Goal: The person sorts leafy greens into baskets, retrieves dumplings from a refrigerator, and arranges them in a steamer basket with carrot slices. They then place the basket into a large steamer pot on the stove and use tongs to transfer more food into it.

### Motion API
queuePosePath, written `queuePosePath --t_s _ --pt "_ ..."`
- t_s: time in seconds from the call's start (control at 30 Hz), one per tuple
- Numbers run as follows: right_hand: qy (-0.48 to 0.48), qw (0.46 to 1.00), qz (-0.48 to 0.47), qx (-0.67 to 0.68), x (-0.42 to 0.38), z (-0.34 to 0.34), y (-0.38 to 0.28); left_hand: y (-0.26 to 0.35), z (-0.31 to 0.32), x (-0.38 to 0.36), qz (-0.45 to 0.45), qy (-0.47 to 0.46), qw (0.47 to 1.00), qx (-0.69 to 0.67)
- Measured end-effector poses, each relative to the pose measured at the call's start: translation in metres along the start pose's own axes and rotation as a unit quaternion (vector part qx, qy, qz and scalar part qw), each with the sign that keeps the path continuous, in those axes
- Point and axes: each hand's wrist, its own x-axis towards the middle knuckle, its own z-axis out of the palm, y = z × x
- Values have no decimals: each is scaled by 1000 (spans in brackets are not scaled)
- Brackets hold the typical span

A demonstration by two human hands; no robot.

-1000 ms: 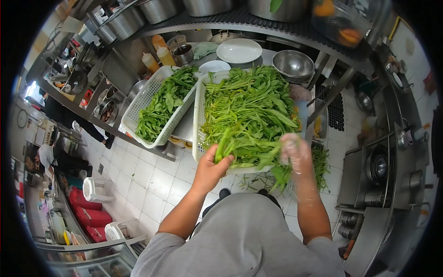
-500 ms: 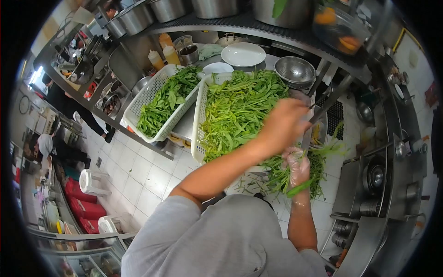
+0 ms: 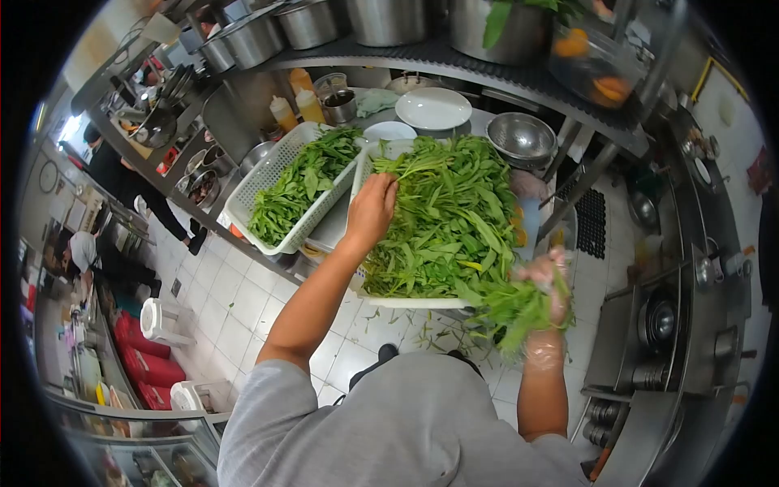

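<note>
My left hand (image 3: 373,213) is bare and closed on some leafy green stems (image 3: 406,165) at the upper left of the large white basket (image 3: 388,301). That basket is heaped with long-leaved greens (image 3: 442,235). At its lower right corner, my right hand (image 3: 556,284), in a clear plastic glove, is closed round a bunch of greens (image 3: 515,312) whose leaves hang down to the left. A smaller white basket (image 3: 284,152) with more greens (image 3: 304,183) stands to the left of the large one.
White plates (image 3: 433,109), a metal colander (image 3: 521,135) and sauce bottles (image 3: 309,106) stand behind the baskets. Overhead, a shelf (image 3: 365,62) holds metal pots (image 3: 388,20). Two people are at the left, one in black (image 3: 122,174). Leaf scraps lie on the tiled floor (image 3: 357,325).
My left hand has moved left from the right side of the large basket onto the stems at its upper left. My right hand, with its bunch, has shifted slightly right.
</note>
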Motion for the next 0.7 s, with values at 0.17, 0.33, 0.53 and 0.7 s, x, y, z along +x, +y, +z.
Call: queuePosePath --t_s 0.17,0.33,0.53,0.7 --pt "-121 992 40 -20 7 32 -48 13 -24 2 -39 -3 999 -35" --pt "-60 748 -145 -645 9 103 -43 38 -27 -6 -78 -52 993 -78" --pt "-260 472 -277 -795 53 117 21 78 -34 -12 -38 -91 988 -117" --pt "-297 285 -193 -891 56 101 40 94 -38 -14 -6 -118 984 -134"
